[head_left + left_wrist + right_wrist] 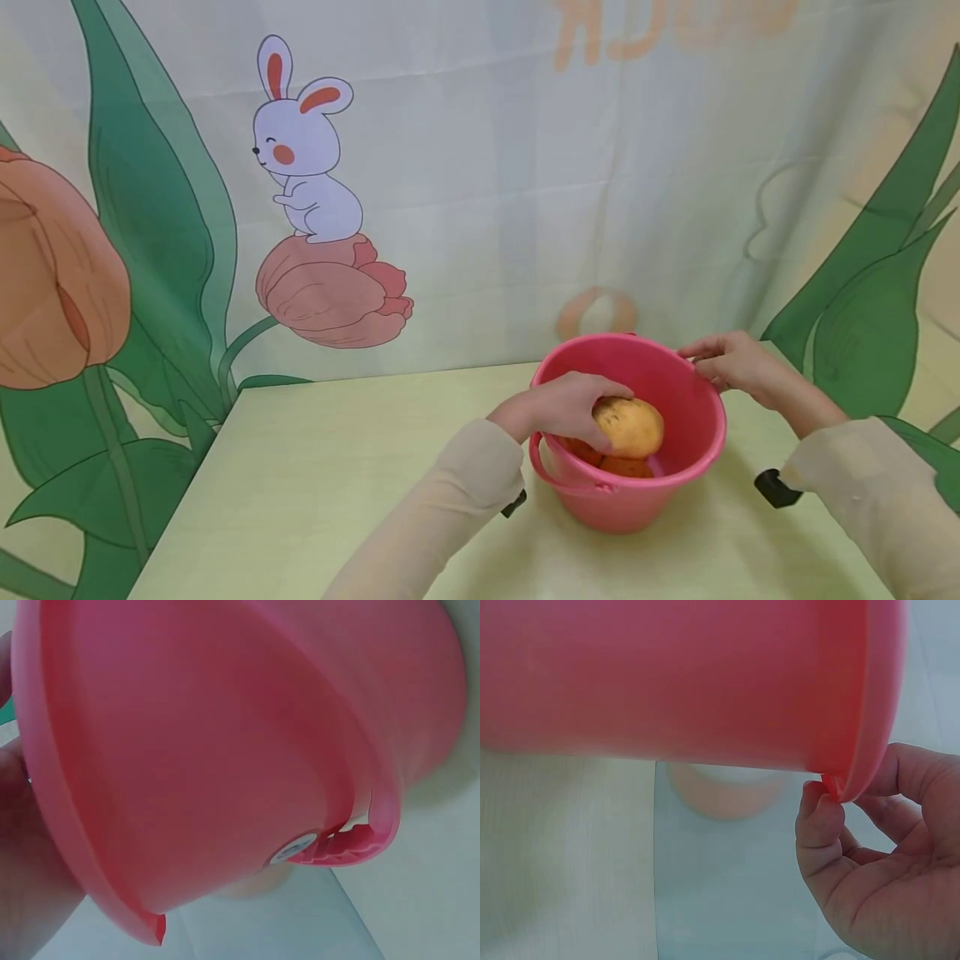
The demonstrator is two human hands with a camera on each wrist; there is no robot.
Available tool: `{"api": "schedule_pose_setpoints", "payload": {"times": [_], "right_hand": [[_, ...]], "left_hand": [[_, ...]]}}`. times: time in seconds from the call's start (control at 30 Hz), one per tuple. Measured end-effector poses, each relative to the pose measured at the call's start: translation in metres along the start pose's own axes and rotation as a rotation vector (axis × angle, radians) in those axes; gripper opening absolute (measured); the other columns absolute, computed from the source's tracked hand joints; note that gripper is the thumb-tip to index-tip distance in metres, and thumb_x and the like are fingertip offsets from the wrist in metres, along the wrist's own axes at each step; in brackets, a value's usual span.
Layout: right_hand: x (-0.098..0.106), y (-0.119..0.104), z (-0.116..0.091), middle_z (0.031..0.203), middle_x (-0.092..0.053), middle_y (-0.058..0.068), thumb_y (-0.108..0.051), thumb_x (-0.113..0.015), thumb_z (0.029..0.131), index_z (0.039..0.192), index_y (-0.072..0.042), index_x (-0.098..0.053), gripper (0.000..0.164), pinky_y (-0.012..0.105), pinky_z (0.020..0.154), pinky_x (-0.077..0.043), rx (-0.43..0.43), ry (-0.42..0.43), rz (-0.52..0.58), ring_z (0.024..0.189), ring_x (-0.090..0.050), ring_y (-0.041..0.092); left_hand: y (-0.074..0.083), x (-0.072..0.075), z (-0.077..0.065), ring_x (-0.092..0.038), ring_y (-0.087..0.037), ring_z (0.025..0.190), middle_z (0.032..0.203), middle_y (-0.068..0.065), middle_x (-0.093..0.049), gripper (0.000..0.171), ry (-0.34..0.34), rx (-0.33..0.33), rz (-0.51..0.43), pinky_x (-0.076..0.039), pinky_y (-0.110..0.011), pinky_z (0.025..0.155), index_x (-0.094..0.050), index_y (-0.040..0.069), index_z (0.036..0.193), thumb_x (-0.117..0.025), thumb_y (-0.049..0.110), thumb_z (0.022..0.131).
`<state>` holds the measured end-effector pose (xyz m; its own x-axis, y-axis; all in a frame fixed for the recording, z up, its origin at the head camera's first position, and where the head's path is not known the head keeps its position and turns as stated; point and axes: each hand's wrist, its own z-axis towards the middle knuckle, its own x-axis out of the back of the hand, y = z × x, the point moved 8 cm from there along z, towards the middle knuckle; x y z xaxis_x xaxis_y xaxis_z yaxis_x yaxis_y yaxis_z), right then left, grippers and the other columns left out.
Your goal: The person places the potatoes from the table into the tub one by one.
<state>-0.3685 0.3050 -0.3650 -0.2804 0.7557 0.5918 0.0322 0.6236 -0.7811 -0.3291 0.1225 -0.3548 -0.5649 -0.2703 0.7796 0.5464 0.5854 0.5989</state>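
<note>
A pink bucket (615, 508) stands on the table. My left hand (562, 408) reaches over its near-left rim and grips a rounded yellow-orange thing (633, 429) with brown specks, potato-like; its exact kind cannot be told. Beneath it inside the bucket lie darker orange-brown things (626, 468), partly hidden. On the far right side, my right hand (731, 367) pinches the bucket's rim; the right wrist view shows that thumb and fingers (821, 825) at the rim's edge. In the left wrist view the bucket wall (202, 750) hides most of the left hand (30, 855).
The bucket's handle (566, 483) hangs down on its near-left side. A pale yellow-green table (337, 483) spreads to the left. Behind it hangs a curtain (480, 183) printed with a rabbit and tulips. Small black pieces (777, 488) show by both sleeves.
</note>
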Motion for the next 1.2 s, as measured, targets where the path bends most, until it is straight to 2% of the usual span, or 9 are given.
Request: {"api": "schedule_pose_setpoints", "payload": {"times": [0.23, 0.47, 0.97, 1.2], "right_hand": [[0.0, -0.002, -0.001, 0.111, -0.056, 0.025, -0.007, -0.046, 0.085, 0.124, 0.009, -0.042, 0.042, 0.034, 0.069, -0.053, 0.014, -0.004, 0.009, 0.078, -0.061, 0.018], [0.0, -0.001, -0.001, 0.111, -0.057, 0.024, -0.006, -0.044, 0.086, 0.124, 0.01, -0.042, 0.042, 0.035, 0.07, -0.053, 0.011, -0.012, 0.01, 0.078, -0.061, 0.017], [0.002, -0.001, -0.001, 0.107, -0.059, 0.022, -0.006, -0.045, 0.084, 0.123, 0.011, -0.042, 0.043, 0.034, 0.07, -0.052, 0.01, -0.021, 0.015, 0.077, -0.061, 0.017], [0.001, 0.0, 0.0, 0.108, -0.058, 0.022, -0.006, -0.045, 0.084, 0.124, 0.01, -0.042, 0.043, 0.033, 0.07, -0.052, 0.01, -0.021, 0.018, 0.078, -0.06, 0.018]], "left_hand": [[0.0, -0.009, 0.009, -0.044, -0.003, 0.1, 0.113, 0.013, -0.052, 0.063, -0.019, 0.003, -0.024, -0.047, -0.015, 0.068, -0.047, 0.025, 0.126, -0.074, 0.024, 0.069], [0.002, -0.015, 0.015, -0.044, -0.002, 0.099, 0.112, 0.015, -0.051, 0.064, -0.025, 0.006, 0.008, -0.046, -0.015, 0.071, -0.046, 0.027, 0.127, -0.074, 0.026, 0.069], [0.006, -0.026, 0.027, -0.044, -0.001, 0.095, 0.107, 0.016, -0.052, 0.064, -0.063, 0.037, -0.01, -0.047, -0.016, 0.066, -0.048, 0.03, 0.125, -0.075, 0.023, 0.067], [0.006, -0.032, 0.032, -0.044, -0.001, 0.095, 0.106, 0.017, -0.051, 0.066, -0.087, 0.064, 0.021, -0.047, -0.016, 0.063, -0.047, 0.033, 0.125, -0.076, 0.022, 0.066]]}}
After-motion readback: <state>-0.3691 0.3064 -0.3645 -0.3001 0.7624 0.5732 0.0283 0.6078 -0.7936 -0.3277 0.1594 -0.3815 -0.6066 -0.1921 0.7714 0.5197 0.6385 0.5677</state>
